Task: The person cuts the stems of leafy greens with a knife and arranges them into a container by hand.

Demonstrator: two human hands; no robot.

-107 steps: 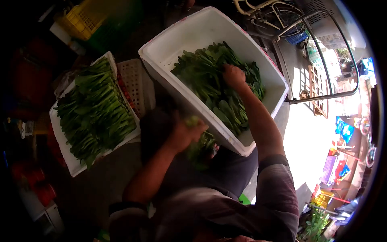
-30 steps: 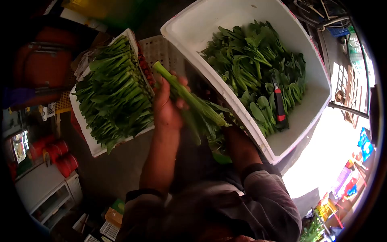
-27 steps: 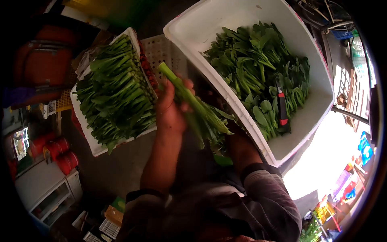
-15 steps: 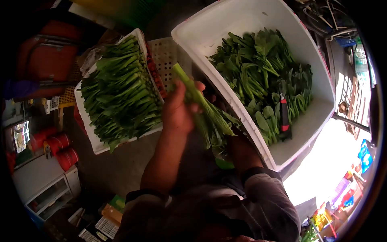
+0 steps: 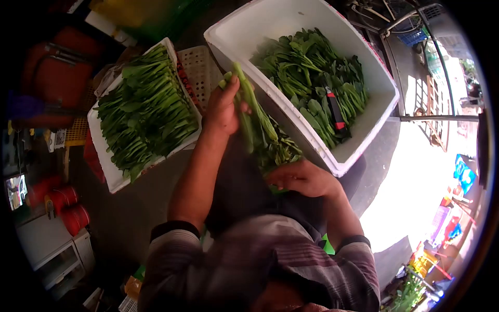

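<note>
Upright in my left hand are a few green leafy stalks, their cut ends above my thumb. My right hand is lower, by the leafy ends over my lap; its fingers are bent together, and what they hold, if anything, is hidden. To the right, a deep white foam box holds a heap of leafy greens. A knife with a black and red handle lies on those greens. At the left, a shallow white foam tray carries neat rows of greens.
A perforated pale crate stands between tray and box. Red round containers and a white cabinet are at the lower left. A metal frame is at the right, beside sunlit ground.
Earlier my right hand was in the foam box; later it was hidden low by the box. Now it shows at the leafy ends. The stalks in my left hand stand more upright.
</note>
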